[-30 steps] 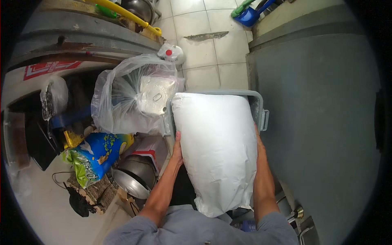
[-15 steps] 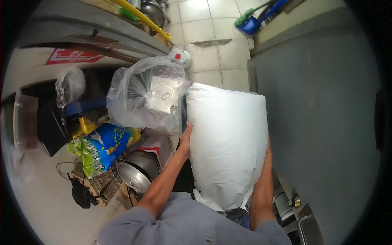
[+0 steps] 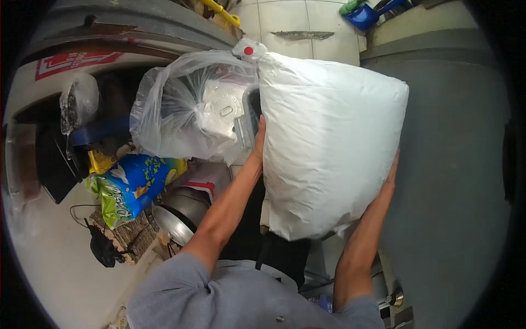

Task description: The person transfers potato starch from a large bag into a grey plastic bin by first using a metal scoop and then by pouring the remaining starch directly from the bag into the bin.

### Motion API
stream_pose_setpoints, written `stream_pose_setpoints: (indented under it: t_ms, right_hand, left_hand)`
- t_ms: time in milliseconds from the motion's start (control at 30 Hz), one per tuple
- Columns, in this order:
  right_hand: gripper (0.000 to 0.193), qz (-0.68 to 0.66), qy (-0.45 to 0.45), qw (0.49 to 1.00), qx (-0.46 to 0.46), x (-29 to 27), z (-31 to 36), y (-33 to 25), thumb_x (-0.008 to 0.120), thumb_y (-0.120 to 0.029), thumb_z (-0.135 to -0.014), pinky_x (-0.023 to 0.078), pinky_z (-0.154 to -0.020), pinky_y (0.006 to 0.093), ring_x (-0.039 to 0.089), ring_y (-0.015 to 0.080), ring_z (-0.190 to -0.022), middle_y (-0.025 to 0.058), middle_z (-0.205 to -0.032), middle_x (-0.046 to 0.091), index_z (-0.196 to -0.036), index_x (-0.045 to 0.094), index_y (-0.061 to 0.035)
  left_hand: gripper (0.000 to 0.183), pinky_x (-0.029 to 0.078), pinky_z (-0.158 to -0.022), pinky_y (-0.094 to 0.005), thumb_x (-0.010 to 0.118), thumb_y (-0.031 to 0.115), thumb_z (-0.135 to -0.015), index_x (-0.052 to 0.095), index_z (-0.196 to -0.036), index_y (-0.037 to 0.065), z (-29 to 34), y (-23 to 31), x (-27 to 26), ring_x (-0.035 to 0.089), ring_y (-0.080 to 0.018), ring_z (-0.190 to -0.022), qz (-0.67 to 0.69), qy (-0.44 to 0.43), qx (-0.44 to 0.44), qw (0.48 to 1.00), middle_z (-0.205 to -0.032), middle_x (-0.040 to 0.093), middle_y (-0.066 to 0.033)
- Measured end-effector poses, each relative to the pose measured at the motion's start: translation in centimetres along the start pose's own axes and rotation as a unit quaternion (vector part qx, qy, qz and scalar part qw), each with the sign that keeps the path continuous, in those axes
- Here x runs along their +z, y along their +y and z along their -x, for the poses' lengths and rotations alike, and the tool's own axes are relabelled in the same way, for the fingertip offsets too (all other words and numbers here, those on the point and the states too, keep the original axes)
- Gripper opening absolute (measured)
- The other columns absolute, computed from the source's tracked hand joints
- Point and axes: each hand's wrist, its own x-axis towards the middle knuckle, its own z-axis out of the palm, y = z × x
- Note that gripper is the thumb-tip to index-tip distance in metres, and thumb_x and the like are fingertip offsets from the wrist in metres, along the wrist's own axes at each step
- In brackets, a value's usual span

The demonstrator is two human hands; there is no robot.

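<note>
The left hand (image 3: 258, 131) presses flat against the left side of a big white sack (image 3: 329, 145), fingers spread along its edge; the right hand (image 3: 390, 174) cups the sack's right side lower down, at about four o'clock of the bulk. Both hands clamp the sack between them — neither is closed around anything, they hold it by squeezing from two sides. The sack is up in the air in front of the chest, tilted, its top corner toward twelve o'clock, clear of the floor and of anything that might carry it.

At nine o'clock of the left hand, touching the sack's edge, sits a clear plastic bag (image 3: 189, 107) with a metal lid and pans inside. Further out toward eight o'clock lies a blue and yellow snack bag (image 3: 134, 186), with a steel pot (image 3: 178, 214) just beside it. To the right, at three o'clock, runs a grey wall (image 3: 455, 164); at twelve o'clock the tiled floor (image 3: 285, 19) shows.

By my judgement the lifting is done — the sack is fully carried — and setting it down somewhere remains.
</note>
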Motion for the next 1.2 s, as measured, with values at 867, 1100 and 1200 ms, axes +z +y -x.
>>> stream_pose_setpoints:
  t_ms: [867,1100,1200]
  right_hand:
    - [0.070,0.090,-0.014,0.996,-0.013,3.9,2.5,-9.4,0.056,-0.053,-0.098,0.043,-0.108,0.0375,0.055,0.0261,-0.127,0.0168,-0.141,0.056,-0.147,0.048,-0.0038]
    - [0.069,0.107,-0.060,0.992,-0.002,10.1,-7.2,-8.6,0.057,-0.052,-0.099,0.043,-0.108,0.0376,0.056,0.0263,-0.127,0.0171,-0.141,0.056,-0.147,0.049,-0.0035]
    - [0.069,0.105,-0.054,0.993,0.020,11.6,-10.9,-5.3,0.057,-0.052,-0.099,0.043,-0.108,0.0376,0.056,0.0264,-0.126,0.0172,-0.140,0.056,-0.147,0.049,-0.0034]
  left_hand:
    - [0.089,0.050,-0.104,-0.0382,0.051,0.070,-0.094,0.033,-0.154,0.006,5.8,5.0,12.0,0.056,-0.0276,-0.125,0.056,0.107,0.048,0.991,-0.145,0.049,-0.0159]
    - [0.090,0.053,-0.098,-0.0356,0.048,0.074,-0.092,0.041,-0.149,0.005,-3.1,6.4,8.1,0.063,-0.0248,-0.113,0.136,0.017,0.033,0.990,-0.133,0.059,-0.0136]
    - [0.087,0.055,-0.092,-0.0361,0.042,0.076,-0.093,0.048,-0.142,0.003,-4.6,6.0,5.6,0.065,-0.0240,-0.107,0.091,0.049,0.032,0.994,-0.126,0.062,-0.0138]
